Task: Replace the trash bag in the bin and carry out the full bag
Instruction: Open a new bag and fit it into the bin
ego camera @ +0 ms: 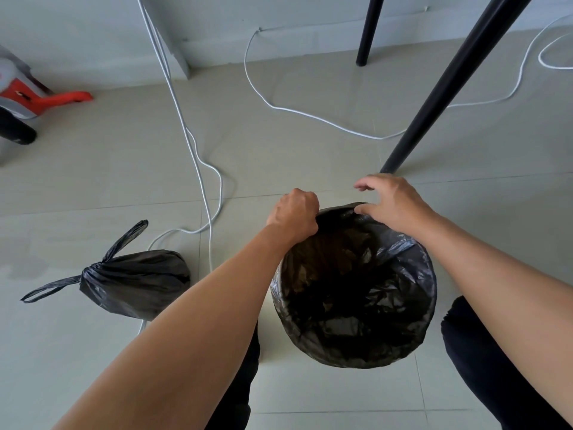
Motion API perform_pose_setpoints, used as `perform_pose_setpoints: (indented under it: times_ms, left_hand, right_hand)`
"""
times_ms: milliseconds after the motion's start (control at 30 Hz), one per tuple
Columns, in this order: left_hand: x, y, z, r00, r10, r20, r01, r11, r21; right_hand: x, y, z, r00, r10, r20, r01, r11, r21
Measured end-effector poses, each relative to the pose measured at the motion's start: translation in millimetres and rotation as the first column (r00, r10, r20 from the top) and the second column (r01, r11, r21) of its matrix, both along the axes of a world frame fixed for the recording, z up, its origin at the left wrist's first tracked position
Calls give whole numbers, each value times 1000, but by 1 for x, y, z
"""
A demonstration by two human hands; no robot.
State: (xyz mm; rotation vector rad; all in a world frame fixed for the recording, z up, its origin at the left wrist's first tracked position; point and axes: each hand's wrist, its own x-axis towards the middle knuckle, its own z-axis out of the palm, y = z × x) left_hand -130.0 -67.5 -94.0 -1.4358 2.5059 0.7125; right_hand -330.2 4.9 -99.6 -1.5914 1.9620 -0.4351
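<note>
Black, thin, crinkled plastic of a fresh trash bag (403,265) lines the round bin (353,352), its edge folded over the rim all the way around so the bin's own wall barely shows. The left hand (294,215) is clenched into a fist on the far left part of the rim, its grip closed on a bunched fold of that liner. The right hand (390,203) hovers over the far edge with fingers (364,183) spread and curled, its grip open; the thumb tip just touches the plastic. Left of the bin, apart from it, the full black tied trash bag (136,282) lies on the pale tiled floor (310,150), its knotted handles sticking out to the left and upward. White cables (204,187) trail across the tiles beyond. A slanted black furniture leg (449,88) meets the floor just behind the right hand.
</note>
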Motion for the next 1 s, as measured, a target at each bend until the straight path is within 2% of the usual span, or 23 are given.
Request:
perform_pose_setpoints:
  times_ms: [200,333,433,533,733,833,1000]
  left_hand:
    - [-1,-4,1,1000,10,-7,-9,999,40]
    - [-8,-2,-3,977,-67,-204,61,998,-33]
    - [-16,1,-5,949,-145,-280,124,988,-89]
    - [-20,3,-6,948,-180,-264,159,983,-96]
    - [-17,2,-11,971,-202,-128,189,976,-108]
    - [-17,3,-10,978,-186,-93,177,980,-97]
    - [-16,2,-10,984,-157,-85,147,983,-107]
  right_hand:
    - [-8,10,-1,999,-34,-3,34,999,-2]
    - [-6,11,-4,997,-69,21,69,998,-10]
    - [-7,8,-4,987,-140,75,140,990,5]
    - [-12,5,-4,983,-157,97,157,988,14]
    - [-12,2,-2,996,-55,63,49,995,84]
    - [-9,2,-6,1000,16,-14,-14,988,152]
    - [-5,-4,-7,996,11,-87,1,991,137]
